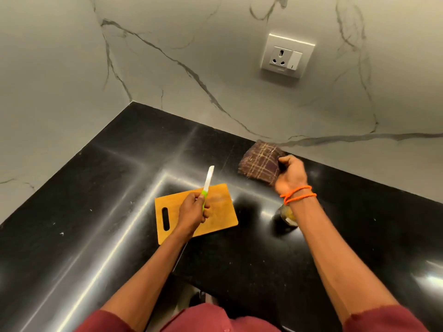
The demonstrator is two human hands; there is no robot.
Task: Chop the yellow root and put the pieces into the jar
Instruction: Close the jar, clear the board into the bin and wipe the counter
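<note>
Left hand [191, 208] grips a light, stiff knife [206, 185] by its green handle over the board [223, 212]. Right hand [291, 174] clutches a soft cloth [260, 164]; the fragile-looking jar [288, 215] sits beneath its wrist.

free: counter [96, 188] left of board [215, 219]; blocked: cloth [260, 167] against wall [215, 68]

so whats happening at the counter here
A person stands at a black counter. Their left hand holds a green-handled knife above a bare wooden cutting board. Their right hand grips a checked cloth. A jar with yellow pieces sits partly hidden under the right forearm.
</note>
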